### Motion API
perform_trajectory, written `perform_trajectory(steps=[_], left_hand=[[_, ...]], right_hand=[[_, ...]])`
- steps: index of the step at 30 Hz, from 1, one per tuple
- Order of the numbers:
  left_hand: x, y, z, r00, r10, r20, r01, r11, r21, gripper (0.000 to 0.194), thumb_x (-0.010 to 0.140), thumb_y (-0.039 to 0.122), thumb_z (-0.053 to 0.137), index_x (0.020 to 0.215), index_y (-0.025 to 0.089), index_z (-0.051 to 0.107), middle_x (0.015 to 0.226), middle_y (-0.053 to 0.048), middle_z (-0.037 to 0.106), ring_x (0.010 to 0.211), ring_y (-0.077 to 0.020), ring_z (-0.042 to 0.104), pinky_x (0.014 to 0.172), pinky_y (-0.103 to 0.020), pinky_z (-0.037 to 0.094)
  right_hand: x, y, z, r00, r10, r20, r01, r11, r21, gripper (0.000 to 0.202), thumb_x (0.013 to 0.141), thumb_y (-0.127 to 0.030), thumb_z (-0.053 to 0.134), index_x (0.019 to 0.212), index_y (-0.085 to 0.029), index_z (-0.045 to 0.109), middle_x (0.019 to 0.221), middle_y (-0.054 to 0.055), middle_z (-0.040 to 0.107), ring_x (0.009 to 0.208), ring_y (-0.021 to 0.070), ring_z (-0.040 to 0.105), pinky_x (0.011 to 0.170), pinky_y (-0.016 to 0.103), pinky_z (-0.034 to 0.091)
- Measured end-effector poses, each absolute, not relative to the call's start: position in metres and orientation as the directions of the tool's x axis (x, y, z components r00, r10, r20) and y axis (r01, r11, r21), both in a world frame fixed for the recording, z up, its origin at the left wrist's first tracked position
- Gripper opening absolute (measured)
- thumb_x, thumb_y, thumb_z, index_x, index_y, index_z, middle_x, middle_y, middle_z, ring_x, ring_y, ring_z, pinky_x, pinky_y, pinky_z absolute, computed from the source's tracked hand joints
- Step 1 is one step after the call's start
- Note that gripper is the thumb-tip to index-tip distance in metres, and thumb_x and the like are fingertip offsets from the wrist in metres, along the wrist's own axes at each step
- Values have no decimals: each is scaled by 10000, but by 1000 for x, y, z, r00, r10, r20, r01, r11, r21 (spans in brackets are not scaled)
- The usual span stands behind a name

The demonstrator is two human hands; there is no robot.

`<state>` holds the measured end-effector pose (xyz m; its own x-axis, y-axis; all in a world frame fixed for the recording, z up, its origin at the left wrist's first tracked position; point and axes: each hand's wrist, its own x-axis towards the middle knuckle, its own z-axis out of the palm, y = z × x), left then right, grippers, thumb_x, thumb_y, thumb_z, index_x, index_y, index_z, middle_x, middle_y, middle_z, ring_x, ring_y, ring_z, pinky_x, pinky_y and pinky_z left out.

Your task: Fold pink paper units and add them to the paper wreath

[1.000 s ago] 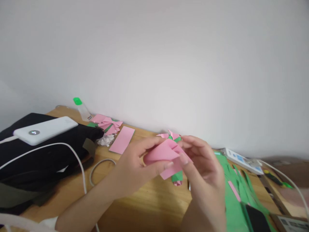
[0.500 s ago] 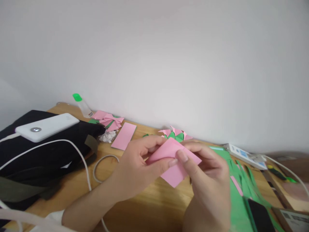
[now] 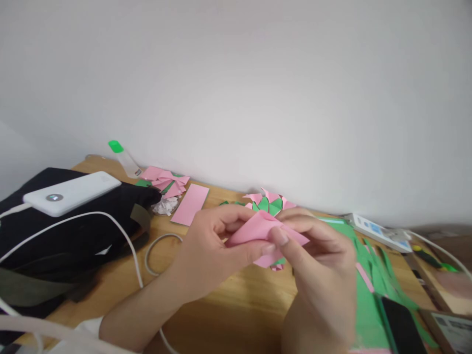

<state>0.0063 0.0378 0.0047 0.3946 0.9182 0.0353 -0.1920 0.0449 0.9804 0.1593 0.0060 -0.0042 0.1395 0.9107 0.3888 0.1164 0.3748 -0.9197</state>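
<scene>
A folded piece of pink paper (image 3: 254,228) is held up between both hands above the wooden table. My left hand (image 3: 212,246) pinches its left side, thumb on the near face and fingers behind. From the right, my right hand (image 3: 317,265) grips it with the thumb pressed near the middle, close to the left thumb. The fingertips behind the paper are hidden. Beyond the hands, by the wall, stands a pink and green folded paper flower (image 3: 269,202). A small bit of pink and green paper shows just below the held piece.
Left lie a black bag (image 3: 73,231) with a white power bank (image 3: 73,192), a cable, a glue bottle (image 3: 125,160), folded paper pieces (image 3: 167,181) and a pink paper strip (image 3: 190,204). Right are green paper (image 3: 370,314), a phone (image 3: 400,324) and a power strip (image 3: 378,232).
The paper's lower flap has tilted up and back, so less of it shows below my thumbs. Both hands keep their grip. The view has shifted slightly.
</scene>
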Motion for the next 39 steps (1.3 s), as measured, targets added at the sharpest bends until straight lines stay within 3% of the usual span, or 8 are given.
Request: perform_trajectory(steps=[3,8,24,39], left_hand=[[5,37,8,428,903,44,-207,51,977,168,690,101,763,828,189,725,757,30,744,701,-115,687,596,-140,529],[2,39,6,418,905,84,-217,10,976,66,810,180,678,835,174,739,720,7,720,640,-104,646,562,-156,517],[4,40,8,391,920,7,-179,68,982,100,761,261,752,813,175,753,675,-4,729,601,-133,678,520,-171,530],[5,41,7,391,920,15,-201,70,977,73,767,226,730,808,170,752,655,-11,722,581,-133,679,490,-160,522]], right_hand=[[160,7,-4,156,911,381,122,365,-923,125,829,-152,710,783,-269,708,777,-45,674,751,113,607,702,257,488],[161,8,-3,128,936,326,100,315,-944,114,842,-200,703,743,-255,695,739,-57,654,707,94,590,674,240,468],[161,9,-1,170,944,284,107,268,-957,50,810,-238,738,768,-264,734,745,-25,697,700,134,627,658,282,494],[160,8,-1,188,939,289,132,268,-954,49,799,-239,748,754,-259,738,739,-21,700,695,138,626,655,280,503]])
